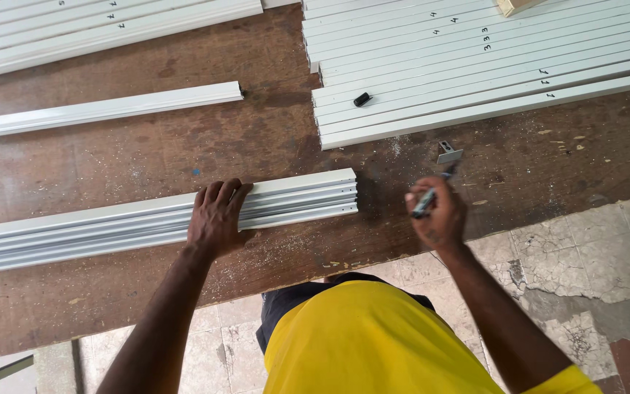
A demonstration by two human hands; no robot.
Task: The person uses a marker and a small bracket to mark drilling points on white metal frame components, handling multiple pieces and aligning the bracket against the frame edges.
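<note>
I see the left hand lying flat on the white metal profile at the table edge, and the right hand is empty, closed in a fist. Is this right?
Not quite. The head view shows the left hand flat on the white metal profile, but the right hand is not empty: it is closed around a dark marker.

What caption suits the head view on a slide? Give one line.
Left hand presses a white ribbed metal profile on a worn wooden bench; right hand grips a marker.

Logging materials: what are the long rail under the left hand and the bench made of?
Rail: probably aluminium with a white painted or coated finish; thin ribbed walls, hollow end, slight sheen. Bench: brown wood or board, worn matte, scratched, stained, dusty. Left hand rests flat on the rail.
</note>
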